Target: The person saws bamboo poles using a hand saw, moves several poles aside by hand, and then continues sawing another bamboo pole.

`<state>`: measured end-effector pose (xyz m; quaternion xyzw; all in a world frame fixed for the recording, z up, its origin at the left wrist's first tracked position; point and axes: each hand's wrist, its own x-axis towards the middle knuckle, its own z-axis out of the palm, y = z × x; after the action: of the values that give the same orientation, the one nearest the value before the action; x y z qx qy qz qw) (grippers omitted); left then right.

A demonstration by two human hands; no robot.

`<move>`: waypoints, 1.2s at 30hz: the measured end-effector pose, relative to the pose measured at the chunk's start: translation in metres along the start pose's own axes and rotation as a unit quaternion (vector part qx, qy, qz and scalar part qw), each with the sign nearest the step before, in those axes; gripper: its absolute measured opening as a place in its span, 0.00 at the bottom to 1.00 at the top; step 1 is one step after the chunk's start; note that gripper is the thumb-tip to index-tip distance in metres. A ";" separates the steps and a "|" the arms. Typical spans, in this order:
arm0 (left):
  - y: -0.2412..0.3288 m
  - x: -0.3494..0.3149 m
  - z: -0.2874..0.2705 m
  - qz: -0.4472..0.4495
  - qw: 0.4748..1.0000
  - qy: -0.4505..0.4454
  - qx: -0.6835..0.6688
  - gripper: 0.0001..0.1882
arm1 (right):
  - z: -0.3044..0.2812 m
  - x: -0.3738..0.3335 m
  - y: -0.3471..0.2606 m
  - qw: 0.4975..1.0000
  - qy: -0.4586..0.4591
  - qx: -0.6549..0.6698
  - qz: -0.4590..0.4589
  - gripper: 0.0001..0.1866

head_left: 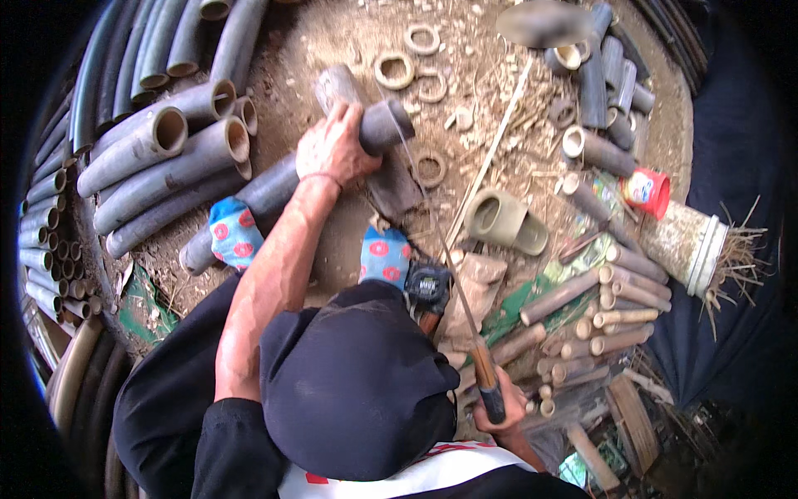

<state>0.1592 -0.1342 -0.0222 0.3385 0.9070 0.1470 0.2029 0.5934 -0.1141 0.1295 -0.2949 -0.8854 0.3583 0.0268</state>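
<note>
My left hand is wrapped over a dark bamboo pole, pressing it where it crosses a short log. The pole slants from lower left to upper right, with its end sticking out beyond my hand. In my right hand is the handle of a handsaw, wood-coloured with a dark butt. Its long thin blade reaches up and left to the pole's far end, seeming to touch it close to the tip. My feet in blue patterned socks are by the pole and log.
Cut bamboo rings and chips litter the ground ahead. Long bamboo poles are stacked at left; short tubes pile up at right. An olive slipper, a tape measure, a red cup and a white bucket lie around.
</note>
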 end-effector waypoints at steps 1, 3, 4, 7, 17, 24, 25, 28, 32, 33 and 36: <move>0.002 0.001 0.001 0.002 1.000 0.007 -0.001 0.33 | -0.008 0.007 -0.014 1.000 0.016 0.000 -0.012 0.31; 0.003 -0.001 0.004 0.004 1.000 0.012 -0.004 0.32 | 0.018 0.065 -0.007 0.999 0.029 0.001 -0.025 0.33; 0.008 0.001 0.003 0.007 1.000 0.021 -0.016 0.31 | 0.034 0.109 -0.002 0.997 0.051 -0.007 -0.054 0.37; 0.013 0.006 0.005 0.011 0.999 0.018 -0.025 0.31 | 0.065 0.209 -0.024 0.990 0.088 0.074 -0.075 0.33; 0.009 0.001 0.004 0.006 1.000 0.015 -0.019 0.32 | 0.027 0.103 0.012 0.992 0.073 -0.020 -0.104 0.32; 0.004 0.014 -0.007 0.000 0.999 0.009 -0.040 0.31 | 0.039 0.146 -0.010 0.994 0.058 -0.043 -0.088 0.30; 0.007 0.012 -0.011 -0.003 0.999 0.015 -0.031 0.31 | 0.024 0.104 0.002 0.992 0.072 0.022 -0.100 0.31; 0.005 0.005 0.000 0.010 0.999 0.033 -0.006 0.32 | -0.015 0.024 -0.016 1.000 -0.003 -0.012 0.003 0.32; 0.015 0.004 0.000 0.006 1.000 0.018 -0.014 0.30 | 0.053 0.175 0.000 0.994 0.075 0.013 -0.083 0.33; 0.017 0.005 0.003 0.011 0.999 0.028 -0.020 0.29 | 0.071 0.224 -0.015 0.981 0.097 0.138 -0.099 0.33; 0.007 0.006 0.005 0.011 0.999 0.014 -0.039 0.29 | 0.070 0.231 -0.026 0.982 0.092 0.142 -0.085 0.32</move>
<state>0.1612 -0.1240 -0.0255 0.3384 0.8995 0.1894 0.2014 0.3721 -0.0470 0.0569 -0.2432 -0.8410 0.4485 0.1801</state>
